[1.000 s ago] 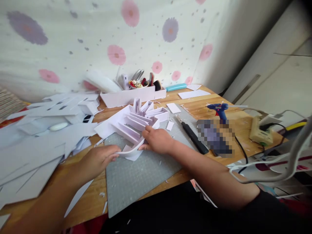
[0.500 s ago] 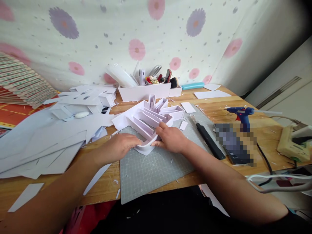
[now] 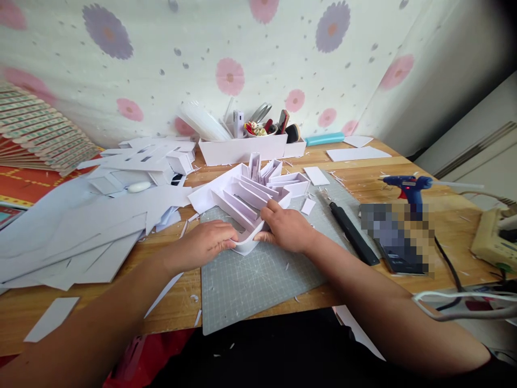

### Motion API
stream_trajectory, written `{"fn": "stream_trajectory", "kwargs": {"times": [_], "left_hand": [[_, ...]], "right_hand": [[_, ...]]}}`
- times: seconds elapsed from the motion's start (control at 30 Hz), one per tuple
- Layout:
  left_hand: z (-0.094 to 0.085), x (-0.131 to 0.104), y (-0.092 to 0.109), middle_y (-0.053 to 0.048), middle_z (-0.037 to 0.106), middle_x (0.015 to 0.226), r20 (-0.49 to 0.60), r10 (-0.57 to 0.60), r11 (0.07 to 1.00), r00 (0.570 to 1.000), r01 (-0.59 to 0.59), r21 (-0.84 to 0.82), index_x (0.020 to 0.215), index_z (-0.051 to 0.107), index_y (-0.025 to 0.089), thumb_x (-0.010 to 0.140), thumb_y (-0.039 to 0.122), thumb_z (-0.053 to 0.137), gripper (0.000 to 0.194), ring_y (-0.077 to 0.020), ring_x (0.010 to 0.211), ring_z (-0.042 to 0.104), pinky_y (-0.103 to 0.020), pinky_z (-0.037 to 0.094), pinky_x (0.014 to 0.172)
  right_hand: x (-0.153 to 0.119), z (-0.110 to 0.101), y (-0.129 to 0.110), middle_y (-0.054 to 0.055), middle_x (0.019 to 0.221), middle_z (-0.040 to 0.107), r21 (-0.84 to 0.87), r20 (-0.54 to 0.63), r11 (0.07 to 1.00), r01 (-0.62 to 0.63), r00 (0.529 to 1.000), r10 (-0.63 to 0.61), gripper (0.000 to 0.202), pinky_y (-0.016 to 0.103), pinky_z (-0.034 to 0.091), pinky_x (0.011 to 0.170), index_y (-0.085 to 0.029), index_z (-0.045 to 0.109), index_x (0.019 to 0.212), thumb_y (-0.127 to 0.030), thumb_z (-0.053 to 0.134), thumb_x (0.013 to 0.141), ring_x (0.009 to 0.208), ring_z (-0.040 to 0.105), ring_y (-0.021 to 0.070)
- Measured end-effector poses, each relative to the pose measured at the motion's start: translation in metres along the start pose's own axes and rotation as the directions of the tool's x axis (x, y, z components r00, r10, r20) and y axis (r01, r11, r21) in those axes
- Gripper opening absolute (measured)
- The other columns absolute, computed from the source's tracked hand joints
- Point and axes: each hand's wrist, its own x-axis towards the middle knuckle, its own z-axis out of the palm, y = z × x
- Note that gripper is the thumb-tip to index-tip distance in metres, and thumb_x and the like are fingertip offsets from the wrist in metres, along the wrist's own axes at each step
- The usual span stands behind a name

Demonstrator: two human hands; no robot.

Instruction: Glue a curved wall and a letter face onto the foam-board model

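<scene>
A white cardboard model (image 3: 233, 211) with raised walls and several parallel partitions lies partly on the grey cutting mat (image 3: 258, 291). At its near end a narrow strip wall bends round in a curve. My left hand (image 3: 204, 242) pinches this wall on its left side, with thumb and fingers closed at the edge. Over the right side of the same wall my right hand (image 3: 288, 230) is closed, its thumb outside and its fingers reaching over the top. The inner faces under my right fingers are hidden.
A black utility knife (image 3: 353, 234), a phone (image 3: 398, 245) and a blue glue gun (image 3: 410, 188) lie to the right. White cardboard sheets (image 3: 81, 242) pile up on the left. Behind stands a white box (image 3: 242, 150) of tools. Small scraps (image 3: 308, 206) litter the mat.
The view has shifted slightly. The pointed base corner that stuck out beneath the curved wall now shows less, and the wall's bend sits closer to it. Both hands keep their hold.
</scene>
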Motion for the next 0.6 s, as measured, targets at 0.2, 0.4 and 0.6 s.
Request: {"fn": "stream_trajectory", "kwargs": {"times": [0.2,0.4,0.6], "left_hand": [[-0.016,0.008,-0.001,-0.001,0.063,0.083,0.146,-0.049,0.994,0.988,0.063,-0.094,0.084,0.068,0.020,0.094,0.039,0.044,0.032,-0.0162,0.079,0.056,-0.026,0.039,0.073],[-0.037,0.027,-0.008,0.000,0.060,0.071,0.449,-0.065,0.962,0.891,0.176,-0.211,0.081,0.069,0.018,0.089,0.037,0.053,0.026,-0.0137,0.068,0.054,-0.023,0.039,0.063],[-0.038,0.033,-0.006,0.000,0.058,0.066,0.463,-0.051,0.927,0.885,0.215,-0.308,0.072,0.068,0.016,0.082,0.031,0.058,0.021,-0.0114,0.063,0.053,-0.021,0.042,0.059]], "right_hand": [[0.000,0.002,0.000,0.014,0.117,0.053,-0.001,0.005,1.000,-0.016,1.000,0.016,0.065,0.035,0.049,0.064,-0.016,0.051,0.116,-0.073,0.032,0.092,0.086,0.067,0.0279],[-0.001,0.003,-0.001,0.015,0.116,0.054,-0.009,-0.014,1.000,-0.025,1.000,0.025,0.064,0.034,0.047,0.061,-0.015,0.052,0.113,-0.071,0.026,0.094,0.082,0.067,0.0274],[-0.001,0.003,-0.001,0.014,0.116,0.054,-0.025,-0.009,1.000,-0.016,1.000,0.016,0.062,0.036,0.047,0.062,-0.015,0.052,0.112,-0.069,0.026,0.096,0.080,0.067,0.0271]]}}
